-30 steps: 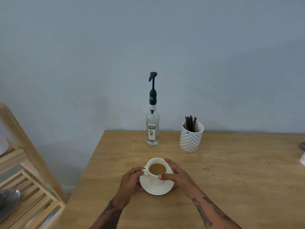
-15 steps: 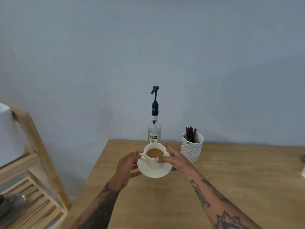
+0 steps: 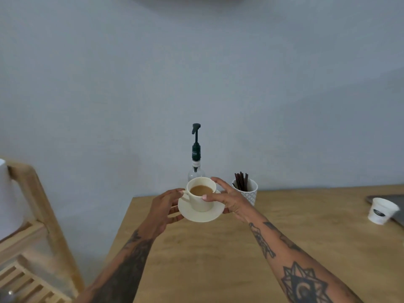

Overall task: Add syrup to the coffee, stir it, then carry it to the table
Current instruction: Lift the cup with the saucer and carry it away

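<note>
Above the wooden table, both hands grip the saucer: left hand at nine o'clock, right hand at three, thumb on the cup.

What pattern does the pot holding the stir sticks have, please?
A white and grey diamond lattice on the pot, seen in the head view.

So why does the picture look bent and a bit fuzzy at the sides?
Head view: the wide lens bows the wooden shelf and the table edge; the shelf and the paper cup at the frame's edges look smeared, while the coffee cup mid-frame stays fairly sharp; lighting is soft and even, with no glare on the syrup bottle.
</note>
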